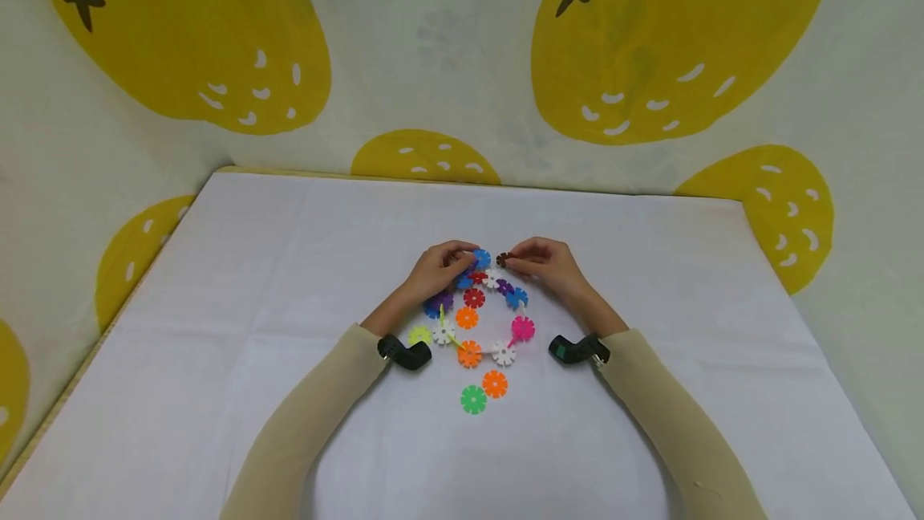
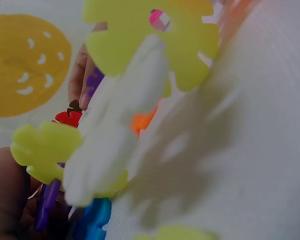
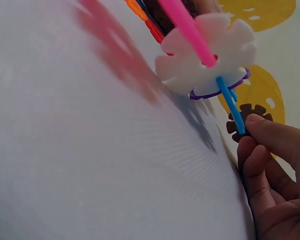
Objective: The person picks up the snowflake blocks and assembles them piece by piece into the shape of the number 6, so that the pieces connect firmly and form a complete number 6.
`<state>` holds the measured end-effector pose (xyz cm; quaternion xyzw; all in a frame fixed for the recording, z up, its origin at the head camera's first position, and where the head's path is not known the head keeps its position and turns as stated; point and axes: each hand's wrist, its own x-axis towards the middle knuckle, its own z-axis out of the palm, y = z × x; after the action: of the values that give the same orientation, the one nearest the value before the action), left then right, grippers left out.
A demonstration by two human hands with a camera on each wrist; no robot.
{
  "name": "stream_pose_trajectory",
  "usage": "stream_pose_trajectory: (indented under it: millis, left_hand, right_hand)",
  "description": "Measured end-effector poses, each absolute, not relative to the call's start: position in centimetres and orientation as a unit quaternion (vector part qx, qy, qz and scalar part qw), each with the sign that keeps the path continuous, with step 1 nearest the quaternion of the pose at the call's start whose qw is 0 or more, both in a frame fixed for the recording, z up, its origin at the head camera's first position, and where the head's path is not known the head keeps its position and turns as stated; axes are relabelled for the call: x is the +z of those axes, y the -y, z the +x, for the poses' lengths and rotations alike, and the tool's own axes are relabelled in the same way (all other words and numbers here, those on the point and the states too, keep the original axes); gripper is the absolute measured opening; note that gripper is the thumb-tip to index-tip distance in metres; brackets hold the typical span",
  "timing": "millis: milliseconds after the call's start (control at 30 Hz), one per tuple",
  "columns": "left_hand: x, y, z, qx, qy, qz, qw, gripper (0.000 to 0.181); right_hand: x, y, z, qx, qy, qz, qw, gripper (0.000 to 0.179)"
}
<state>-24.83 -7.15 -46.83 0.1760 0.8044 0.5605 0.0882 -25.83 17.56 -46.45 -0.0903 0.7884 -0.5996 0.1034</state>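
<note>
A ring of flower-shaped plastic discs, slotted into one another, rests on the white cloth. At its far side my left hand [image 1: 435,270] grips the ring by a blue disc [image 1: 482,258]; purple and blue discs lie close by its fingers. Just to the right, my right hand [image 1: 550,265] pinches a brown disc [image 3: 249,109] between thumb and fingertips. Beside the brown disc in the head view are a white disc [image 1: 492,279] and a purple disc [image 1: 504,288] of the ring. A pale yellow disc [image 2: 150,45] and a blurred white one fill much of the left wrist view.
Inside the ring lie a red disc [image 1: 474,298] and an orange disc [image 1: 467,318]. Nearer me are another orange disc [image 1: 495,384] and a green disc [image 1: 473,400]. A yellow disc [image 1: 419,335] lies at the left. Behind the table hangs a fruit-patterned cloth [image 1: 433,62].
</note>
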Motion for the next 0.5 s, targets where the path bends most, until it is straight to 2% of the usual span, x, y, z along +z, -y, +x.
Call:
stream_pose_trajectory:
  millis: [500]
  left_hand:
    - [-46.9, 7.14, -25.14, 0.556, -0.806, 0.184, 0.086, 0.03]
  right_hand:
    - [-46.94, -16.57, -26.82, -0.569, -0.805, -0.151, 0.074, 0.023]
